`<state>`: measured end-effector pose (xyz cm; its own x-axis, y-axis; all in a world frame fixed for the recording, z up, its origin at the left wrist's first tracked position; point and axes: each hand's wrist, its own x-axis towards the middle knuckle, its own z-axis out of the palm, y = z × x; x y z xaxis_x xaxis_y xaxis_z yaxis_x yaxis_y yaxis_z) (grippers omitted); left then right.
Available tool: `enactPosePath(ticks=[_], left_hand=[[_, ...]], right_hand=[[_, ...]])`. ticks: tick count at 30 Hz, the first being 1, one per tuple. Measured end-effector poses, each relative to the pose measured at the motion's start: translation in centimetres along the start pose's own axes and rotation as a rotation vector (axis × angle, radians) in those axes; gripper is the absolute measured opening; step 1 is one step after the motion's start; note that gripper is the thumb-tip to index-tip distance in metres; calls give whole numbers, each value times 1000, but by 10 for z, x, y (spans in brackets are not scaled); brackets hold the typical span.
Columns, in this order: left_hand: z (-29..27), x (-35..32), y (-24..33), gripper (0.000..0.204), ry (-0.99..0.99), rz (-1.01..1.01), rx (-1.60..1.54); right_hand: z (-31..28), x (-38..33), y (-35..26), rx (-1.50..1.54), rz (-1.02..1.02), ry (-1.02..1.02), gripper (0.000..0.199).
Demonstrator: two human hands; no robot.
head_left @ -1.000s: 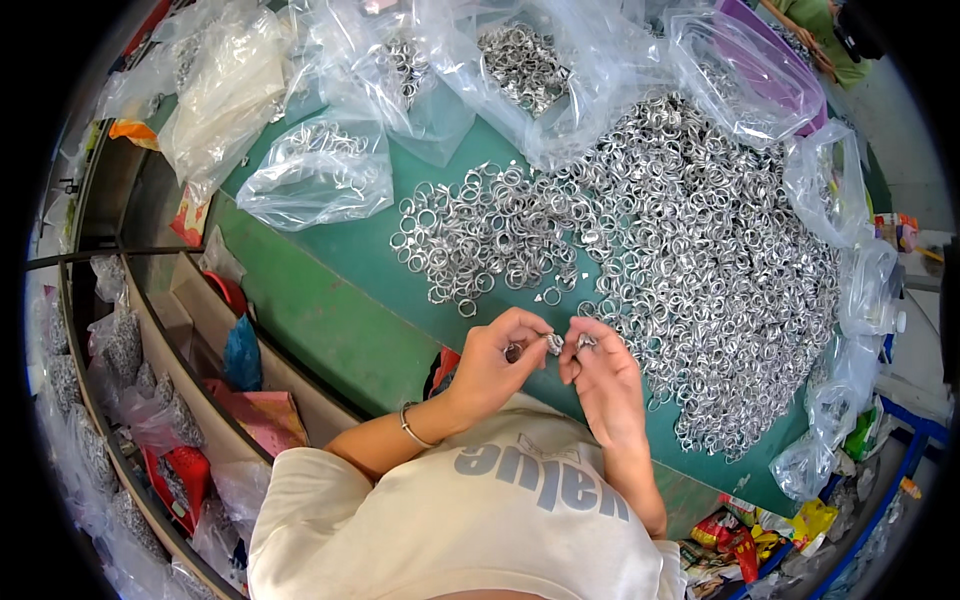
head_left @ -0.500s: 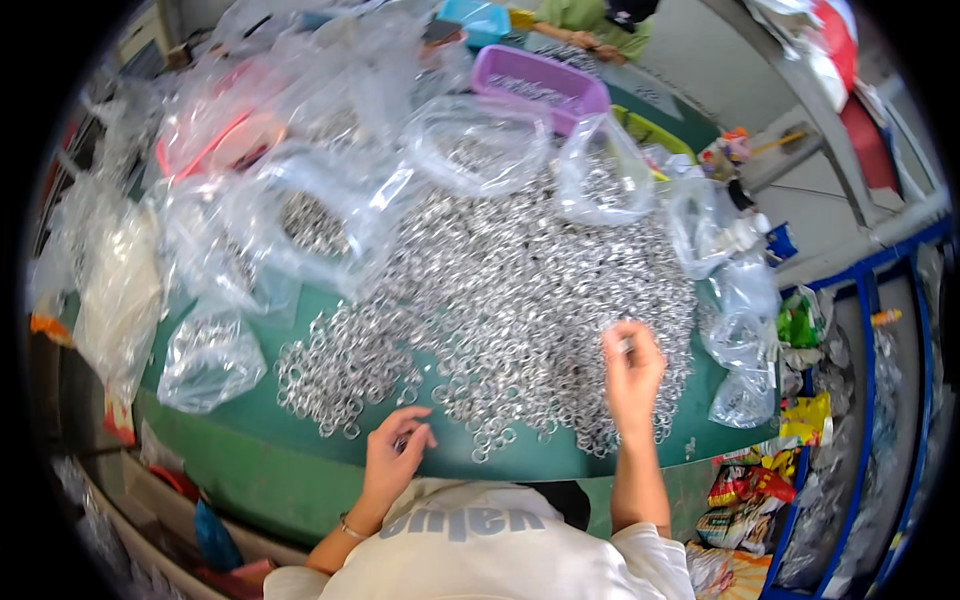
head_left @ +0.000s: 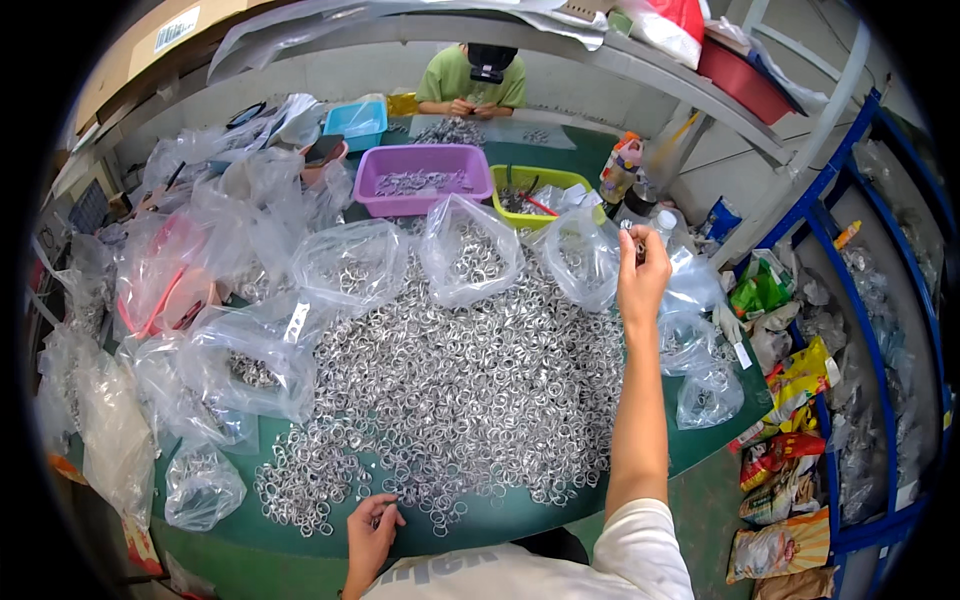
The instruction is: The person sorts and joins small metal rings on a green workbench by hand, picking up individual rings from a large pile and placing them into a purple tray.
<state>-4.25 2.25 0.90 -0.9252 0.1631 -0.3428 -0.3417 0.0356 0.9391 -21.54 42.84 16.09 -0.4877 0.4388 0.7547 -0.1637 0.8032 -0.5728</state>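
The purple tub [head_left: 425,207] held metal bits [head_left: 425,183], a bag [head_left: 452,289] rings [head_left: 477,262]. The right hand [head_left: 642,262] pinched a silvery piece [head_left: 626,226], partly hiding a bottle [head_left: 666,219]; the left hand [head_left: 371,530] curled (grasp unclear) near heaped rings [head_left: 470,385].

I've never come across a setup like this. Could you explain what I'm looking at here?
There's no machine: a person works bare-handed. The picture comes from the left of two wide fisheye cameras worn on the head, looking down, so straight edges bend.

On the green table lies a big pile of silvery rings, with clear plastic bags around it and a purple tub behind. Across from the wearer sits another person in green.

The raised right hand pinches a small silvery piece, apparently a ring. The left hand is curled at the table's near edge; whether it holds anything is unclear.
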Motion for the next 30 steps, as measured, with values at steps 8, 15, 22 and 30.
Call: enactPosePath(ticks=[8, 15, 22, 30], left_hand=[[2, -4, 0, 18, 28, -14, 104], [-19, -5, -11, 24, 414, 377, 495], [-15, 27, -4, 23, 429, 288, 825], [-34, -4, -12, 16, 344, 377, 769]], right_hand=[[14, -69, -18, 14, -13, -405, 22], [22, -208, -110, 318, -66, -1214, 10], [67, -275, -154, 88, -337, -1229, 22], [53, -272, -150, 103, -273, -1272, 14]])
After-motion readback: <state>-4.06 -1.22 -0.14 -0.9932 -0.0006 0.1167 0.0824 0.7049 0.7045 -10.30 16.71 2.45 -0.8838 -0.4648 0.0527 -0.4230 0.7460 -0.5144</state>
